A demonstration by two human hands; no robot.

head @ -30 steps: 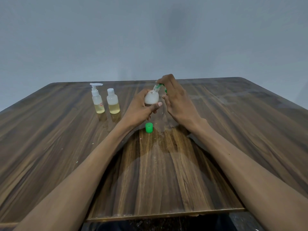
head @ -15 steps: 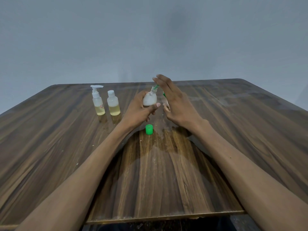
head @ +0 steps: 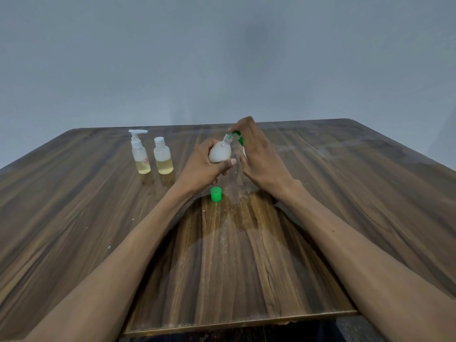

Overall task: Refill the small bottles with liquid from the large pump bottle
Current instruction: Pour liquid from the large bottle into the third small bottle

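My left hand [head: 204, 166] grips a small round white bottle [head: 220, 153], tilted with its open neck up against the green pump nozzle [head: 238, 138] of the large pump bottle. My right hand [head: 261, 159] stands in front of that large bottle and hides nearly all of it. Its fingers lie over the top of the green pump head and press on it. A green cap [head: 216, 194] stands on the table just in front of my left hand.
At the back left of the wooden table [head: 345, 193] stand two small clear bottles with yellow liquid: one with a white pump top [head: 140, 154], one with a white cap [head: 162, 157]. A wet patch lies near the green cap.
My right hand's fingers lifted off the green pump head half a second ago and have come back down onto it. My left hand keeps the small bottle at the nozzle.
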